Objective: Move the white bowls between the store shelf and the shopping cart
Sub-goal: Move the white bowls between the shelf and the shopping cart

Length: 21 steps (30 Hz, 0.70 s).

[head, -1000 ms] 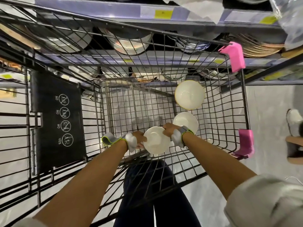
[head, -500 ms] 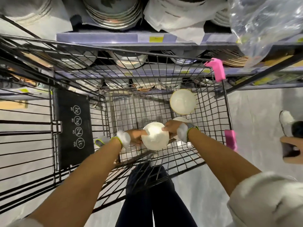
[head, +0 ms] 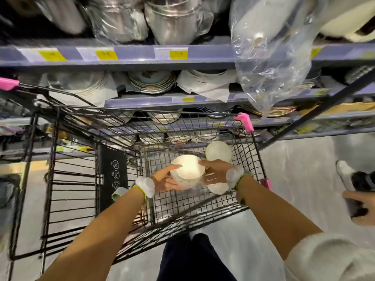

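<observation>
Item: two bare forearms, each with a white wrist cuff, reached over a black wire shopping cart (head: pixel 203 203). Left hand (head: pixel 165 180) and right hand (head: pixel 215 172) gripped opposite sides of a held white bowl (head: pixel 187 169), fingers curled round its rim, bowl raised above the basket. Contents of the cart: one white bowl (head: pixel 218 188) partly hidden under the right hand; a further white bowl (head: pixel 218 152) at the far end. Beyond the cart: store shelf (head: pixel 142 55) with yellow price tags, carrying stacked plates (head: pixel 151 83), paper-wrapped crockery and a clear plastic bag (head: pixel 272 63).
</observation>
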Motion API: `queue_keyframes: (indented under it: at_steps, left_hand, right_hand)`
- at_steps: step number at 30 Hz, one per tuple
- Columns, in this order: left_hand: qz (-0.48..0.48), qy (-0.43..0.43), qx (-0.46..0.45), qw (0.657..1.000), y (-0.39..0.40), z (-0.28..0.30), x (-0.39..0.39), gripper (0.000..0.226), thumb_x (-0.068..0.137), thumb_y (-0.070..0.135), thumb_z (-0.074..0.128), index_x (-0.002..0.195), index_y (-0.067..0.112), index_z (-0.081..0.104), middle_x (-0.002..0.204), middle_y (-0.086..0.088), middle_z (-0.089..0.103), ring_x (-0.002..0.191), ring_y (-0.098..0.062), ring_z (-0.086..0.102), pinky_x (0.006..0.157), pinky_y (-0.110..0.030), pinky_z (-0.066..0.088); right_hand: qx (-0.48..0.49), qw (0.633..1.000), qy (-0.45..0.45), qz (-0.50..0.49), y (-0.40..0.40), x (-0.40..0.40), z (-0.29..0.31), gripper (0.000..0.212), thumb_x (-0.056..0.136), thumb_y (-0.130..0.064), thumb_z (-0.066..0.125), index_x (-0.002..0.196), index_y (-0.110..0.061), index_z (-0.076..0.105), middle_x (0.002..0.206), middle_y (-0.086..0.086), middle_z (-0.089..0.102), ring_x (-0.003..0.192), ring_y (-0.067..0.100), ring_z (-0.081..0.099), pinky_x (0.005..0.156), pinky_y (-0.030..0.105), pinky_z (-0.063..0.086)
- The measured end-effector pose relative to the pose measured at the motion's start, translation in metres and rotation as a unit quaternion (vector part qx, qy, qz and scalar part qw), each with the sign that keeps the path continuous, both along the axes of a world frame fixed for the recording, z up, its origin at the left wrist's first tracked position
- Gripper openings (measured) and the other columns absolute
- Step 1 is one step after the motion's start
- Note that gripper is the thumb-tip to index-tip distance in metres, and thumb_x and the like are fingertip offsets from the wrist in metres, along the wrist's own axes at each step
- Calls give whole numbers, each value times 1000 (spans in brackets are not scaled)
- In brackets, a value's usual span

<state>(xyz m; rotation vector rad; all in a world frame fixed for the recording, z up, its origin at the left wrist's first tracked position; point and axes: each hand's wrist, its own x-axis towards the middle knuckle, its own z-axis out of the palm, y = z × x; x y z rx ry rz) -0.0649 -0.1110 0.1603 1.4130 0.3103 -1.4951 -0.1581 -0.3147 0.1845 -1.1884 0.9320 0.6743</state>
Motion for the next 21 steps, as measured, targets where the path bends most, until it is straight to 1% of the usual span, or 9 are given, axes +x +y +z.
queue_keyframes:
  at_steps: [1,4,7,9,11,14,16,18,21]
  left_hand:
    - [-4,-23,0,1000,0,20,1,44,92,33,55,132,19,43,91,-12,71,61,-24,73,51,-27,58]
    - [-30,-22,3,999,1,28,5,53,89,39,58,136,20,42,105,-15,69,69,-30,74,57,-29,60]
    - [-24,-47,-17,998,-1,62,13,55,88,45,58,135,22,42,114,-15,66,76,-31,74,66,-34,60]
    - [-59,-52,-19,997,0,91,16,62,85,49,60,139,27,38,123,-18,63,87,-36,72,74,-35,59]
    - [-60,-39,-49,996,-4,100,24,62,87,47,60,140,25,39,126,-19,61,93,-40,70,75,-37,59]
    - [-110,-62,-64,990,-2,129,28,66,82,50,65,139,25,42,131,-12,60,109,-42,63,92,-41,54]
    - [-146,-67,-71,985,-7,138,37,72,80,54,63,141,27,37,133,-14,59,116,-40,59,107,-43,43]
    - [-178,-72,-55,980,-8,154,41,73,84,58,57,144,25,31,129,-19,61,112,-34,64,98,-37,49]
    - [-163,-52,-62,983,-13,169,50,70,86,58,52,141,18,36,114,-22,68,95,-28,72,84,-34,56]
  right_hand:
    - [-17,1000,0,10,0,-5,29,59,87,-35,66,132,1,51,103,17,63,94,33,62,97,47,51]
    - [25,1000,2,-6,1,0,35,47,87,-38,65,120,-6,55,96,14,63,87,30,64,94,45,53]
    - [17,1000,-1,-25,2,-4,71,41,84,-42,68,105,-10,56,88,9,62,89,28,62,106,46,44]
    - [50,999,-5,-11,0,-7,96,47,79,-42,72,111,-11,56,73,2,63,76,20,60,109,41,42]
    - [43,998,-36,-2,-4,-2,93,52,83,-33,71,127,-16,51,88,1,67,81,13,64,101,29,48]
    - [58,996,-27,-68,-5,-9,119,84,79,-36,75,146,-13,30,137,25,48,111,36,59,101,42,47]
    - [24,996,-60,-58,-6,0,128,85,82,-41,70,148,-12,26,138,29,47,100,36,64,86,40,56]
    - [19,996,-79,-45,-11,-4,141,78,84,-45,66,146,-13,31,127,25,57,89,30,69,76,34,60]
    - [28,995,-87,-45,-12,-1,157,72,84,-48,64,142,-15,36,112,23,62,86,28,70,74,32,60]
